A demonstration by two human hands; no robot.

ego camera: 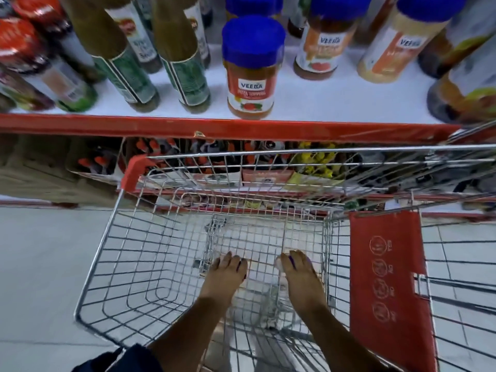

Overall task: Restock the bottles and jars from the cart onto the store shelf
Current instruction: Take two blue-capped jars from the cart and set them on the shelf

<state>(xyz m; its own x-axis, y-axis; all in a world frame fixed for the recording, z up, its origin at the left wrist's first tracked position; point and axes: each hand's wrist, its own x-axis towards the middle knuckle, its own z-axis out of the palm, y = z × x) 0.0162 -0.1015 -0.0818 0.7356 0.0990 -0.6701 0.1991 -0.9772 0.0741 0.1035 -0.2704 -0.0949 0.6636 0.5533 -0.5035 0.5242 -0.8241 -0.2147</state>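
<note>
While the pale tiled floor fills the left of the view, a white store shelf with a red front edge runs across the top, and a lower shelf level under it is dark and crowded with small packs that cannot be read. Against this shelf stands a silver wire shopping cart with a red plastic corner and a red child-seat flap printed with round pictograms too small to read. On the white shelf, at the front and near the middle, stands a jar with a blue lid and orange-red label; its label says "VEEBA" and below it "PIZZA TOPPING". Two more blue-lidded jars behind it, to the right, show the same "VEEBA" name. Two tall green glass bottles with brown necks stand to the left, their writing blurred. Both bare arms reach down into the cart basket. The left hand has its fingers together, pointing down, gripping nothing visible. The right hand lies on a small whitish object, but I cannot tell if it grips it.
</note>
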